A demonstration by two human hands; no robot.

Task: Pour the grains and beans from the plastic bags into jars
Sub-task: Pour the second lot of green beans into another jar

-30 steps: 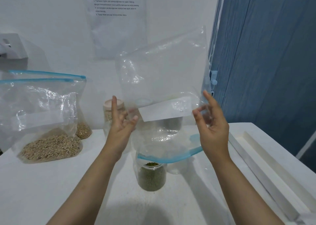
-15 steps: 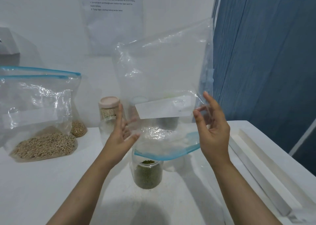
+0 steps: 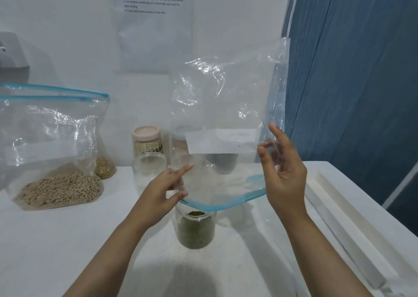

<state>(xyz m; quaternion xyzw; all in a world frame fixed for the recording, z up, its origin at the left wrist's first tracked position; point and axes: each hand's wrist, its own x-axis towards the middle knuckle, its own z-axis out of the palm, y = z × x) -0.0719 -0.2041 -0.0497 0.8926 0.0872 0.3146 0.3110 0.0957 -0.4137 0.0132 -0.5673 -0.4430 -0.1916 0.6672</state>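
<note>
An empty clear plastic bag (image 3: 226,106) with a white label hangs upside down, its blue zip rim open at the bottom. Right under that rim stands an open jar (image 3: 195,229) partly filled with green beans. My left hand (image 3: 160,192) pinches the bag's left edge at the blue rim. My right hand (image 3: 287,177) holds the right edge between thumb and fingers, beside the label. Two zip bags of brown grain (image 3: 56,190) stand at the left of the white table (image 3: 67,240).
An empty clear jar (image 3: 148,167) stands behind my left hand, and a pink-lidded jar of pale grain (image 3: 147,140) behind that. More jars (image 3: 222,163) show dimly through the bag. A white ridged ledge (image 3: 339,217) runs along the table's right side, by a blue wall (image 3: 362,93).
My left hand has slid down the bag's left side from label height to the blue rim. The bag has shifted a little to the right, still over the bean jar.
</note>
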